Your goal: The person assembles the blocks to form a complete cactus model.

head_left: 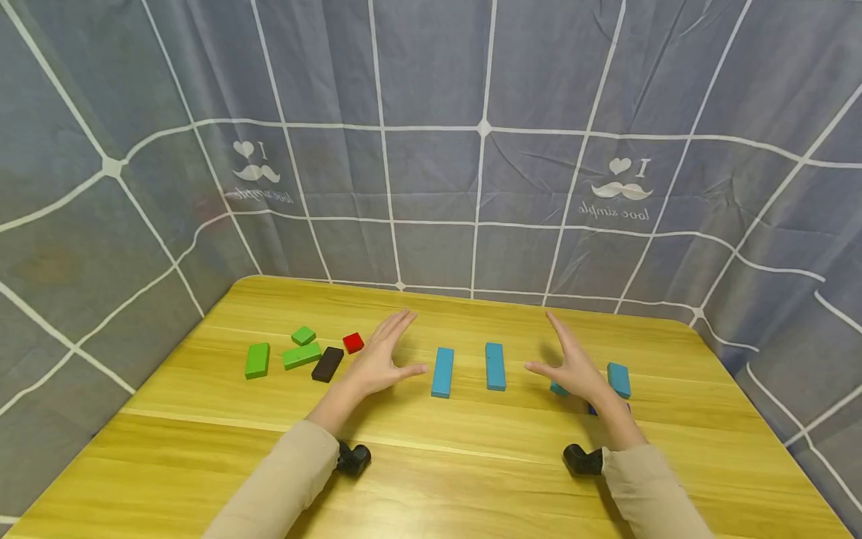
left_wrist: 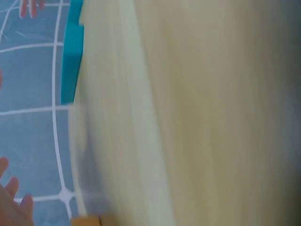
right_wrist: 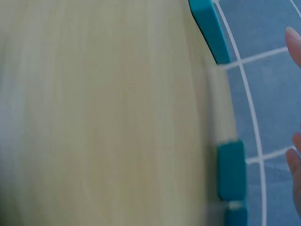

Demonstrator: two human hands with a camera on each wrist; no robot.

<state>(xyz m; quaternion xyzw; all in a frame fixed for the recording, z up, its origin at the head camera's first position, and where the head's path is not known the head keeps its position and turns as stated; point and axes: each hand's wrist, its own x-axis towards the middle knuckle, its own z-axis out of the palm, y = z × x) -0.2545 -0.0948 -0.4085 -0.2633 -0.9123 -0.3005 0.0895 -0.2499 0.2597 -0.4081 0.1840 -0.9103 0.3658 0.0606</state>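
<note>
Two long blue blocks lie in mid-table, a left one (head_left: pixel 442 372) and a right one (head_left: pixel 494 367), with a gap between them. To their left my left hand (head_left: pixel 378 363) hovers with straight fingers and thumb spread, holding nothing. On the other side my right hand (head_left: pixel 575 370) is held the same way, over a partly hidden blue block (head_left: pixel 558 388). The left wrist view has a blue block (left_wrist: pixel 72 61) and fingertips of my left hand (left_wrist: pixel 15 205). In the right wrist view, blue blocks (right_wrist: pixel 232 170) stand near the fingers of my right hand (right_wrist: pixel 295 165).
Several green blocks (head_left: pixel 257 361), a black block (head_left: pixel 328 364) and a red block (head_left: pixel 353 343) lie left of my left hand. Beyond my right wrist are a blue block (head_left: pixel 619 380) and a dark blue one, mostly covered. A grey curtain (head_left: pixel 431 172) hangs behind the table (head_left: pixel 458 479).
</note>
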